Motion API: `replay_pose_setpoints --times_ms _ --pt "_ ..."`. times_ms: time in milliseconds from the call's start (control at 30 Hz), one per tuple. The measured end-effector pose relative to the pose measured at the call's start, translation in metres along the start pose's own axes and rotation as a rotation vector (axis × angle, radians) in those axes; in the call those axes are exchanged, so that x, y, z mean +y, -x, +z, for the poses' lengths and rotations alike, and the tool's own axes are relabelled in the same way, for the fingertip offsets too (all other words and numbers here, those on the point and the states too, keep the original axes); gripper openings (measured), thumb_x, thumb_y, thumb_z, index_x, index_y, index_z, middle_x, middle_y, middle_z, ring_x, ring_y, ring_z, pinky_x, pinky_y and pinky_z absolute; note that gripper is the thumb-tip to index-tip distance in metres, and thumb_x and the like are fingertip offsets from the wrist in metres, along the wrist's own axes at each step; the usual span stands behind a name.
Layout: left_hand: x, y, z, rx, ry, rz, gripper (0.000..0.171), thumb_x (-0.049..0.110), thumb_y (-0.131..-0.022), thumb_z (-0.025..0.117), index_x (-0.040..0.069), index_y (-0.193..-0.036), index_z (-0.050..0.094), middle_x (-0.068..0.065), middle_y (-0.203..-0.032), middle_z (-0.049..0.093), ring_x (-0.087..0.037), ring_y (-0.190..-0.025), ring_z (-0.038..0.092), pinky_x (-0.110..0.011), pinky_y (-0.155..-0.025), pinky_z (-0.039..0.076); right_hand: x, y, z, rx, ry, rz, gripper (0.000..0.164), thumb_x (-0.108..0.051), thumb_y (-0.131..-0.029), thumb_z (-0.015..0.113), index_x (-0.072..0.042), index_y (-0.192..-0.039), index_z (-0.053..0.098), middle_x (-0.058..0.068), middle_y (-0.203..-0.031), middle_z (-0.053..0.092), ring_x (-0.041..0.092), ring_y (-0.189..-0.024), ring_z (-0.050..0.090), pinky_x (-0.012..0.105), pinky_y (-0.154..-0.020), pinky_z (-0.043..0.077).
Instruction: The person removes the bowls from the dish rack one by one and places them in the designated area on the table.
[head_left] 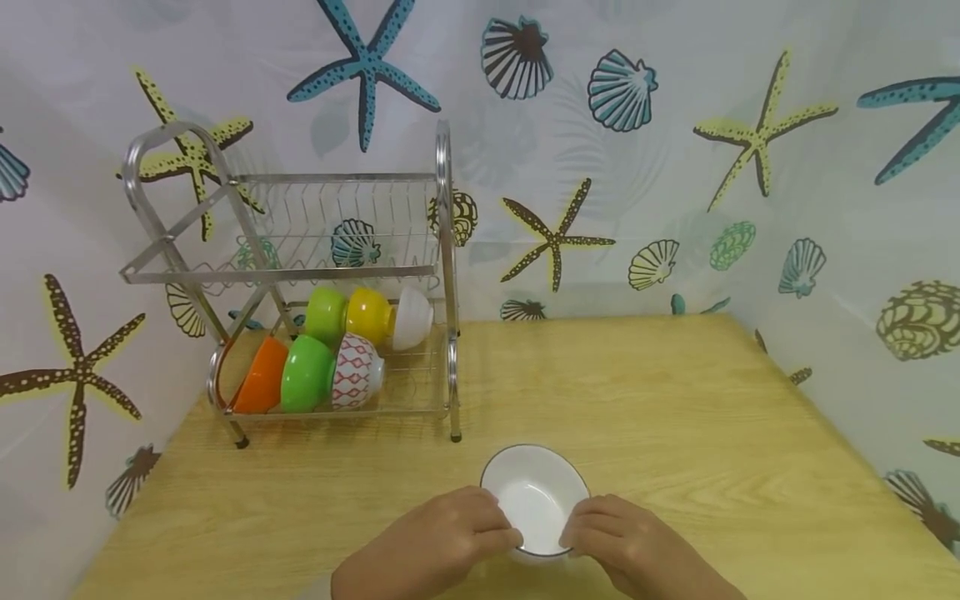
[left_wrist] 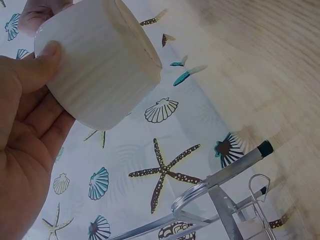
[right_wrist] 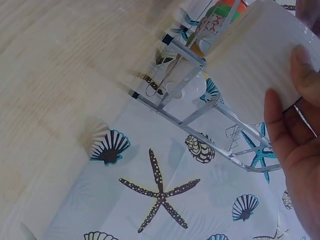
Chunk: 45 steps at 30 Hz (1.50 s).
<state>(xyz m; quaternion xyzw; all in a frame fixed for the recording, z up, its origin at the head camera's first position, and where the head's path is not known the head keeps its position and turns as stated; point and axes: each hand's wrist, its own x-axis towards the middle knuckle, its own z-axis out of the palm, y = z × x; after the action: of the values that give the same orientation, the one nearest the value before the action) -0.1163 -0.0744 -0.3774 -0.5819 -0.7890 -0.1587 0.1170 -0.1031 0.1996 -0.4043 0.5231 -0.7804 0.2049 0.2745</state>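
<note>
Your left hand point(head_left: 461, 529) and right hand point(head_left: 618, 533) gripped one round white bowl point(head_left: 531, 504), lower centre; six glossy bowls point(head_left: 306, 377) sat in one two-tier metal rack point(head_left: 337, 273), left.

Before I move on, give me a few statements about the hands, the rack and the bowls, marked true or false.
1. The left hand and right hand both grip the dark-rimmed bowl. True.
2. In the head view, the rack stands to the right of that bowl. False: it stands to the left.
3. The racked bowls are all on the top tier. False: they are on the lower tier.
4. The orange bowl is leftmost in the front row. True.
5. The patterned bowl lies between the orange bowl and the front green bowl. False: the front green bowl is in the middle.
</note>
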Motion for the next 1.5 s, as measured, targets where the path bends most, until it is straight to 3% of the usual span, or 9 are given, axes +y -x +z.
replay_pose_setpoints --times_ms 100,233,400,567,767,1067,1267,1500 --pt "-0.001 0.001 0.001 0.029 -0.034 0.026 0.03 0.04 -0.091 0.063 0.016 -0.108 0.07 0.009 -0.096 0.065 -0.004 -0.093 0.056 -0.01 -0.09 0.045 0.001 -0.002 0.001 -0.009 0.016 -0.013 0.037 -0.014 -0.104 0.033 -0.015 -0.09 0.068 -0.01 -0.091 0.067 0.011 -0.091 0.062 0.017 -0.084 0.051" --pt "-0.006 0.0 0.002 0.09 -0.103 0.063 0.019 0.02 -0.087 0.072 0.015 -0.106 0.07 0.008 -0.096 0.065 -0.005 -0.09 0.055 -0.01 -0.089 0.045 0.002 -0.006 -0.001 -0.03 0.036 -0.01 0.04 -0.015 -0.105 0.031 -0.015 -0.088 0.067 -0.011 -0.09 0.066 0.011 -0.092 0.062 0.017 -0.086 0.051" --pt "-0.011 -0.003 0.004 0.185 -0.213 0.101 0.026 0.0 -0.081 0.072 0.014 -0.102 0.07 0.007 -0.099 0.067 -0.01 -0.101 0.058 -0.016 -0.097 0.045 0.007 -0.009 -0.005 -0.031 0.066 -0.003 0.038 -0.017 -0.105 0.033 -0.014 -0.089 0.067 -0.01 -0.09 0.065 0.011 -0.092 0.061 0.016 -0.086 0.05" --pt "-0.014 -0.005 0.006 0.229 -0.223 0.015 0.038 0.01 -0.081 0.077 0.018 -0.116 0.065 0.001 -0.119 0.063 -0.017 -0.12 0.053 -0.025 -0.107 0.039 0.015 -0.013 -0.008 0.034 0.108 -0.013 0.034 -0.019 -0.105 0.038 -0.012 -0.088 0.067 -0.006 -0.09 0.066 0.012 -0.088 0.062 0.016 -0.084 0.052" --pt "-0.024 -0.001 0.004 0.318 -0.217 -0.068 0.061 0.019 -0.073 0.084 0.02 -0.128 0.059 -0.011 -0.14 0.047 -0.029 -0.131 0.044 -0.036 -0.106 0.042 0.03 -0.011 -0.02 0.104 0.134 0.036 0.035 -0.025 -0.103 0.042 -0.012 -0.083 0.067 -0.003 -0.089 0.067 0.017 -0.083 0.065 0.019 -0.081 0.054" --pt "-0.031 0.013 -0.002 0.284 -0.149 -0.194 0.062 0.026 -0.081 0.078 0.02 -0.137 0.052 -0.011 -0.148 0.037 -0.03 -0.137 0.035 -0.044 -0.109 0.038 0.063 -0.007 -0.029 0.193 0.236 0.085 0.037 -0.033 -0.102 0.045 -0.012 -0.084 0.07 -0.004 -0.086 0.069 0.017 -0.08 0.066 0.024 -0.074 0.057" --pt "-0.033 0.021 -0.006 0.266 -0.12 -0.273 0.062 0.037 -0.089 0.068 0.021 -0.144 0.044 -0.01 -0.153 0.03 -0.033 -0.139 0.03 -0.051 -0.107 0.038 0.083 -0.004 -0.028 0.166 0.233 0.156 0.037 -0.034 -0.101 0.045 -0.01 -0.086 0.069 0.0 -0.086 0.069 0.018 -0.079 0.067 0.031 -0.071 0.058" --pt "-0.034 0.027 -0.006 0.241 -0.165 -0.296 0.068 0.043 -0.087 0.067 0.023 -0.146 0.04 -0.01 -0.154 0.027 -0.034 -0.142 0.024 -0.058 -0.111 0.028 0.103 0.0 -0.023 0.16 0.29 0.195 0.041 -0.037 -0.1 0.043 -0.008 -0.084 0.067 0.004 -0.083 0.07 0.023 -0.078 0.067 0.038 -0.067 0.057"
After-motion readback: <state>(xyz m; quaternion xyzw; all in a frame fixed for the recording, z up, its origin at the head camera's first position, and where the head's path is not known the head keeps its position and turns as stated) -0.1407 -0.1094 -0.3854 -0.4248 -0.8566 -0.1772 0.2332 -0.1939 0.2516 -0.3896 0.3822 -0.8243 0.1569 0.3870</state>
